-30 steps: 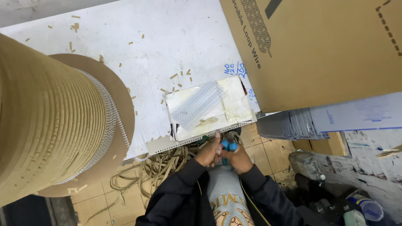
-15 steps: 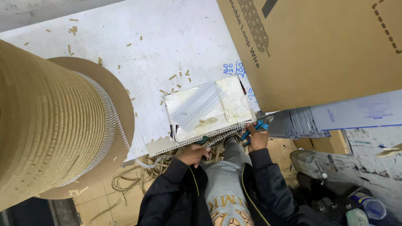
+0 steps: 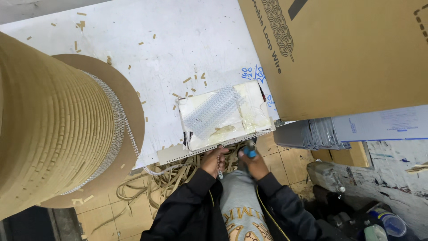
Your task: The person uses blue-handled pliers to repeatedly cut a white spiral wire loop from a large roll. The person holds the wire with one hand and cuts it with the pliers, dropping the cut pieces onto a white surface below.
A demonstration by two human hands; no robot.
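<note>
Spool (image 3: pixel 53 129) left, box (image 3: pixel 347 53) right

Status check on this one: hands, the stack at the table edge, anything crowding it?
Left hand pinching wire binding under the punched stack. Right hand gripping blue-handled tool, shut. Cardboard box close on right, big wire spool on left.

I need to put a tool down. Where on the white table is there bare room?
Free: the white table between big spool and cardboard box, apart from small scraps. Crowded: the near edge, with the punched pad, left hand, right hand.
</note>
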